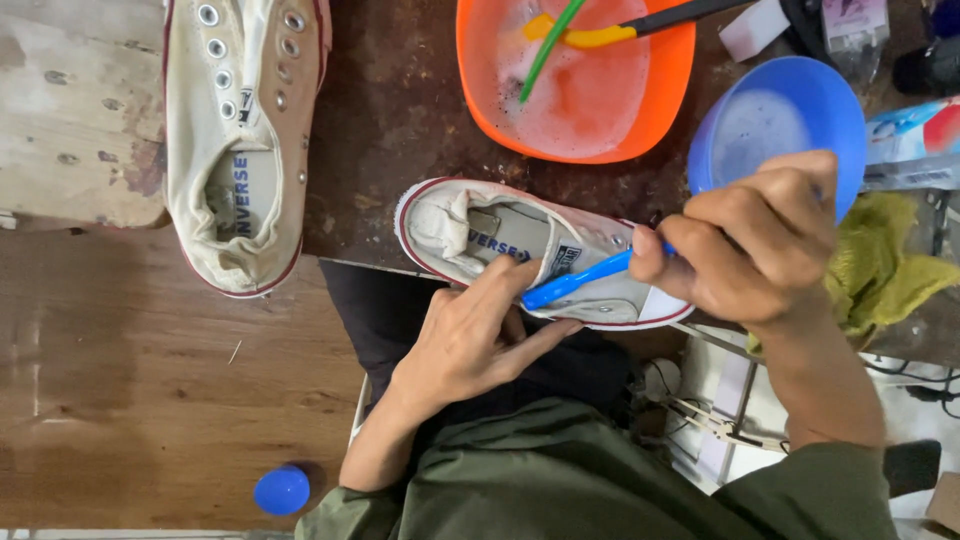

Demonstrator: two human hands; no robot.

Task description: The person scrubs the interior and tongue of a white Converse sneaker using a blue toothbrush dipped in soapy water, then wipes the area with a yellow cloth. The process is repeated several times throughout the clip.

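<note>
Left hand (470, 335) gripped white canvas sneaker (530, 255) at worktop (400, 110) edge. Right hand (760, 245) clenched blue toothbrush (580, 280) against sneaker side. Second sneaker (245, 130) lay well apart, upper left.

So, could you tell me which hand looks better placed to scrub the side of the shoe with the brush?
The right hand: it already grips the blue brush laid against the white shoe. The left hand steadies that shoe from below, so it is probably best left there.
</note>
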